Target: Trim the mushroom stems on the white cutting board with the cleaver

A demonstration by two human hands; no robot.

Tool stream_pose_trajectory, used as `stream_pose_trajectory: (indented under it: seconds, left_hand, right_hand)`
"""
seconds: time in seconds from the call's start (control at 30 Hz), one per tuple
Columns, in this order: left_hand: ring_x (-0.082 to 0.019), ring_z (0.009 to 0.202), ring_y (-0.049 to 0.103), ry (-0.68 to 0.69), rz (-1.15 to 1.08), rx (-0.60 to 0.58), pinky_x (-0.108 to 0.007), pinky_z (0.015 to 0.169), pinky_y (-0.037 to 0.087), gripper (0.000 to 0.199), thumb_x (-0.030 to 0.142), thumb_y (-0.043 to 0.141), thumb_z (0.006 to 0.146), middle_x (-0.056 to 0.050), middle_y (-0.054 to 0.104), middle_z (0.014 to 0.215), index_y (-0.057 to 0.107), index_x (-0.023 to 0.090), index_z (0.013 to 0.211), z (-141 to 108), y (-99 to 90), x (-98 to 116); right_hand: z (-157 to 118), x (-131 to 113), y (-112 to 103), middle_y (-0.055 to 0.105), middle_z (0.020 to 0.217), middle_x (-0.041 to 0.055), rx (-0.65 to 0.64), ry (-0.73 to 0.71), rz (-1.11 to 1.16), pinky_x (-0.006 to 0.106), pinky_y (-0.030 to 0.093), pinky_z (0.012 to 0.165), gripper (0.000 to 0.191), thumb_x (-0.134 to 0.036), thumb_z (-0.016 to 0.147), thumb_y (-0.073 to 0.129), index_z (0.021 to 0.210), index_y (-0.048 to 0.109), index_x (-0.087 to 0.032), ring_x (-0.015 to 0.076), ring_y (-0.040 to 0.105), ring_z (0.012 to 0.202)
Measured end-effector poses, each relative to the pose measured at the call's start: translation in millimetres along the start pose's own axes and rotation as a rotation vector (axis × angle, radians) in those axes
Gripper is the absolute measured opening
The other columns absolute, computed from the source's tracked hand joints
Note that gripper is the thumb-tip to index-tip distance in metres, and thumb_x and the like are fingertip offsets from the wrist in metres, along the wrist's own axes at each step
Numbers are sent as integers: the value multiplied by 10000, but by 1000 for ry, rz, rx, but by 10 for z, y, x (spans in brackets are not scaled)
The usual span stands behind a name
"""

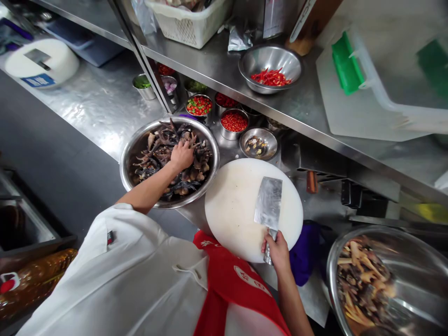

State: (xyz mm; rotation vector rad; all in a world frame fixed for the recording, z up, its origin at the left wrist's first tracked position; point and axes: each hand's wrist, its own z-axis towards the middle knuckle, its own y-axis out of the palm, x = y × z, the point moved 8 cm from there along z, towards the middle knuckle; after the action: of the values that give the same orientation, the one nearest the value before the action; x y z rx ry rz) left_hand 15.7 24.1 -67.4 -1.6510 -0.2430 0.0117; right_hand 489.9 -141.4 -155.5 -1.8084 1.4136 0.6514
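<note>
Cleaver [269, 203] in right hand [276, 249], over cutting board [233, 205].

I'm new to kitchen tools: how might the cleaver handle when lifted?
The cleaver looks stiff, its blade being broad metal. With the right hand holding only the slim handle, it may feel front-heavy. Its flat blade makes rolling unlikely.

A restaurant kitchen: steel shelf [210, 70] across the top, steel desk [101, 100] at upper left, bowls of cut chillies [234, 121] at upper centre, a round board [231, 205] with a cleaver [269, 203] at centre, a white uniform [133, 275] at lower left.
</note>
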Motion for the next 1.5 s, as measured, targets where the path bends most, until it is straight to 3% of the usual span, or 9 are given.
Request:
stream_pose_trajectory:
  seconds: [0.2,0.43,0.63,0.77,0.87,0.97,1.17,1.37,1.5]
  left_hand:
    - [-374,1160,480,-16,46,-43,-490,1004,298,452,466,457,858,-220,624,1098,653,109,1053,4,120,165]
    - [-435,1208,451,25,32,-121,-565,1020,231,823,681,640,656,-225,630,1150,508,150,1271,36,245,284]
    - [-388,1145,529,-88,-69,-41,-525,1002,290,525,526,606,737,-189,666,1080,601,170,1123,128,228,138]
    - [-262,960,621,-225,-453,42,-396,893,425,287,343,590,740,-78,688,949,610,218,997,244,47,38]
    - [-169,799,632,-398,-1009,139,-304,770,487,185,297,578,744,-30,659,839,573,196,900,197,-109,-82]
    - [-121,675,621,-495,-1492,108,-270,662,514,187,362,550,797,-25,644,800,532,180,835,34,-153,-72]
    - [-109,586,616,-447,-1724,183,-200,507,471,322,231,736,643,-4,652,749,471,187,821,-538,-236,-8]
    - [-71,486,529,-297,-1742,-114,-205,504,460,439,264,784,624,71,540,611,560,176,992,-1182,-48,543]
    - [-98,497,542,-184,-1489,-436,-223,482,435,447,418,664,768,32,580,663,540,166,1115,-1501,354,1138]
  right_hand:
    - [-2,28,-1,548,535,-81,34,22,11,251,451,399,280,-437,761,605,870,447,-233,134,539,397]
    - [23,19,1,547,521,-83,42,-8,-6,236,439,390,255,-414,759,589,867,450,-230,130,541,390]
    - [-9,-48,40,541,511,-92,15,-15,86,233,430,374,301,-423,739,617,883,440,-227,127,526,372]
    - [-18,-72,56,531,500,-98,-17,-32,114,239,432,373,307,-439,741,615,870,430,-231,130,525,370]
    - [-18,-84,51,524,490,-98,-28,-52,118,240,432,370,299,-442,748,601,859,423,-230,130,520,365]
    - [-27,-101,47,531,503,-96,-35,-60,121,240,438,368,307,-442,743,608,864,425,-228,130,527,372]
    - [-63,-156,45,536,508,-93,-47,-73,137,237,441,367,306,-440,738,618,851,432,-225,128,533,375]
    - [-21,-97,52,545,539,-86,-45,-48,178,238,442,355,346,-479,730,637,863,445,-224,126,533,377]
    - [-11,-81,71,566,592,-75,-59,-53,266,230,445,365,339,-472,737,642,865,453,-221,113,533,398]
